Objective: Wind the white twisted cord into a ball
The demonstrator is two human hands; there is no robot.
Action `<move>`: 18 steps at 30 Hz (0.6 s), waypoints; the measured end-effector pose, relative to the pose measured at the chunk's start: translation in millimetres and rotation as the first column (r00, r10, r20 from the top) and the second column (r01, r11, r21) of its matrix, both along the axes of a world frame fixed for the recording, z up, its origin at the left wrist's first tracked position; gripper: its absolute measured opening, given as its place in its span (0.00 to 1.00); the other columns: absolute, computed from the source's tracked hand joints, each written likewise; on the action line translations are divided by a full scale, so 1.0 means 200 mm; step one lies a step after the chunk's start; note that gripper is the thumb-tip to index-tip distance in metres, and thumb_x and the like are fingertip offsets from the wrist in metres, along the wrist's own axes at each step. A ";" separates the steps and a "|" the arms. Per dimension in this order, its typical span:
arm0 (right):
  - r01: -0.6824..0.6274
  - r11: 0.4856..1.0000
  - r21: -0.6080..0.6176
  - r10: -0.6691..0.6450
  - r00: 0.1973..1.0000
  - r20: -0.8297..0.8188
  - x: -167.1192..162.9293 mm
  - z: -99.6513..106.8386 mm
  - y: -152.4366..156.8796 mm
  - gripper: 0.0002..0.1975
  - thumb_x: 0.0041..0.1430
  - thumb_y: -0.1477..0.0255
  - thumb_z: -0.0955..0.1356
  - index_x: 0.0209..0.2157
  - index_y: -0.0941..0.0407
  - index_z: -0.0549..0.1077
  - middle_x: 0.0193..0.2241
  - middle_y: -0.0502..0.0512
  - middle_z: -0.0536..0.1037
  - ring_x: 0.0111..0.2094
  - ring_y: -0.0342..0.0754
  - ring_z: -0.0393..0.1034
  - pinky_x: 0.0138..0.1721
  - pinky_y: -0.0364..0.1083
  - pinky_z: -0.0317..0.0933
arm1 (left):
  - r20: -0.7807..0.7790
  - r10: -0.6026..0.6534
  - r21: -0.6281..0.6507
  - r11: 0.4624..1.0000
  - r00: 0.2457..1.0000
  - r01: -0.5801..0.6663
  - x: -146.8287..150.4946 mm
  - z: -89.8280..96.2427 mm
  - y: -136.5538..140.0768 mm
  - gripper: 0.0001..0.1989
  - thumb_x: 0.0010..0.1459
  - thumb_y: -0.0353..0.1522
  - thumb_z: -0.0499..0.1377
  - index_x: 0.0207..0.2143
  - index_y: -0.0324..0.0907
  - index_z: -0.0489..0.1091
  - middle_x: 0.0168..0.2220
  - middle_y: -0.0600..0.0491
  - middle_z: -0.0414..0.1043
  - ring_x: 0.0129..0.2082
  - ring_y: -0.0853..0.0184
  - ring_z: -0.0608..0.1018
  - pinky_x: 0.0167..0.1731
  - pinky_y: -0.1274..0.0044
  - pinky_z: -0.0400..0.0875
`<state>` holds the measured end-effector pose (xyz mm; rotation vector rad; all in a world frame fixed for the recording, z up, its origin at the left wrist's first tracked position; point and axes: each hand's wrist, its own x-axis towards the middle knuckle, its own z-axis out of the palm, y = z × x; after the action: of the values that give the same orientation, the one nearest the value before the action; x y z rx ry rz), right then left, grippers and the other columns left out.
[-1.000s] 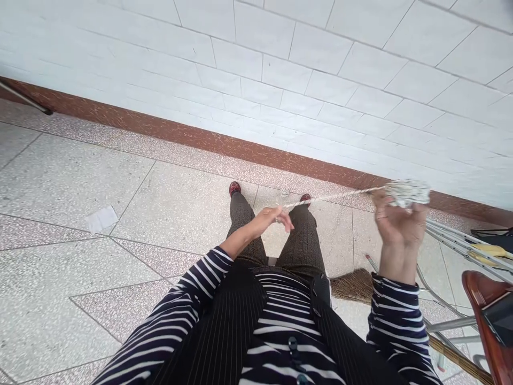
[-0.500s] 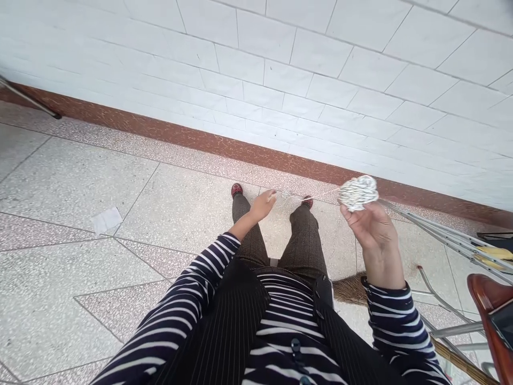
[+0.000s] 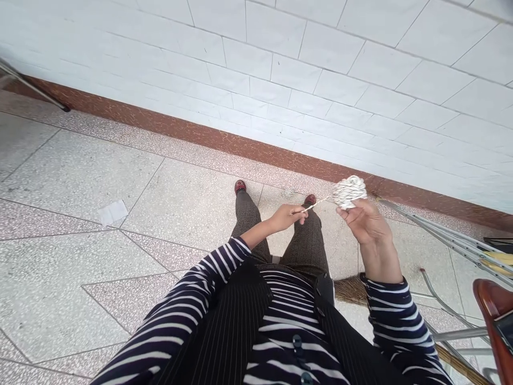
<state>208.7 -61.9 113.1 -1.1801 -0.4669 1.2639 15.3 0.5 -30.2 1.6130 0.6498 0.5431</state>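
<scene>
A wound bundle of white cord (image 3: 348, 192) is held up by my right hand (image 3: 371, 224), its fingers gripping the lower side. From the bundle a short strand runs left and slightly down, pulled straight. My left hand (image 3: 289, 216) pinches that strand between thumb and fingers, above my right knee. The two hands are a little apart, with the strand spanning the gap. On the floor between my shoes lies a small pale clump (image 3: 289, 192), too small to identify.
A tiled white wall (image 3: 280, 80) with a red-brown skirting rises ahead. Metal crutches (image 3: 441, 227) lean at the right, near a chair (image 3: 491, 307) and a straw broom (image 3: 348, 290). White paper (image 3: 113, 213) lies on the floor at left; a metal leg (image 3: 44, 93) stands beyond.
My left hand has moved right, closer to the cord bundle, and the strand between the hands is shorter. The bundle has shifted slightly left in my right hand.
</scene>
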 end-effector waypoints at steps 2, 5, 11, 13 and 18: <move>0.060 0.997 0.038 -0.059 0.998 -0.010 0.05 0.01 -0.01 0.16 0.42 0.76 0.76 0.34 0.52 0.74 0.33 0.45 0.81 0.34 0.43 0.76 0.34 0.41 0.74 | -0.106 -0.003 0.032 0.999 0.994 0.006 -0.11 -0.07 0.01 0.14 0.65 0.35 0.54 0.31 0.40 0.76 0.35 0.53 0.79 0.38 0.66 0.78 0.43 0.78 0.67; 0.089 0.992 0.087 -0.088 0.996 -0.016 0.09 0.05 -0.04 0.18 0.43 0.74 0.75 0.39 0.50 0.74 0.37 0.46 0.81 0.37 0.43 0.76 0.34 0.41 0.73 | -0.263 0.051 0.142 0.990 0.964 -0.013 -0.25 -0.14 0.08 0.14 0.66 0.35 0.53 0.34 0.40 0.77 0.36 0.53 0.79 0.38 0.65 0.78 0.43 0.78 0.67; 0.080 0.982 0.171 -0.078 0.997 -0.020 0.00 0.22 -0.15 0.23 0.41 0.75 0.74 0.42 0.47 0.75 0.43 0.49 0.81 0.37 0.46 0.77 0.31 0.42 0.74 | -0.447 0.175 0.380 0.925 0.877 0.009 -0.37 -0.10 0.32 0.14 0.68 0.35 0.52 0.41 0.40 0.77 0.42 0.48 0.79 0.43 0.61 0.78 0.45 0.76 0.67; 0.056 0.979 0.197 -0.056 0.998 -0.004 -0.03 0.28 -0.18 0.23 0.42 0.76 0.73 0.43 0.46 0.75 0.45 0.49 0.81 0.39 0.48 0.77 0.31 0.43 0.75 | -0.459 0.197 0.415 0.910 0.866 0.013 -0.35 -0.07 0.38 0.14 0.68 0.35 0.52 0.41 0.41 0.76 0.43 0.48 0.79 0.44 0.61 0.78 0.47 0.75 0.67; 0.088 0.962 0.257 -0.094 0.996 0.010 -0.04 0.34 -0.24 0.27 0.42 0.78 0.72 0.46 0.44 0.75 0.49 0.48 0.80 0.45 0.50 0.77 0.30 0.42 0.75 | -0.444 0.195 0.487 0.872 0.875 0.053 -0.32 0.02 0.43 0.14 0.68 0.35 0.52 0.42 0.40 0.76 0.45 0.46 0.78 0.47 0.59 0.77 0.50 0.73 0.67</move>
<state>200.5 -110.8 181.7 -0.9854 -0.5686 1.0763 -48.7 85.6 -27.0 2.2485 1.0059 0.3708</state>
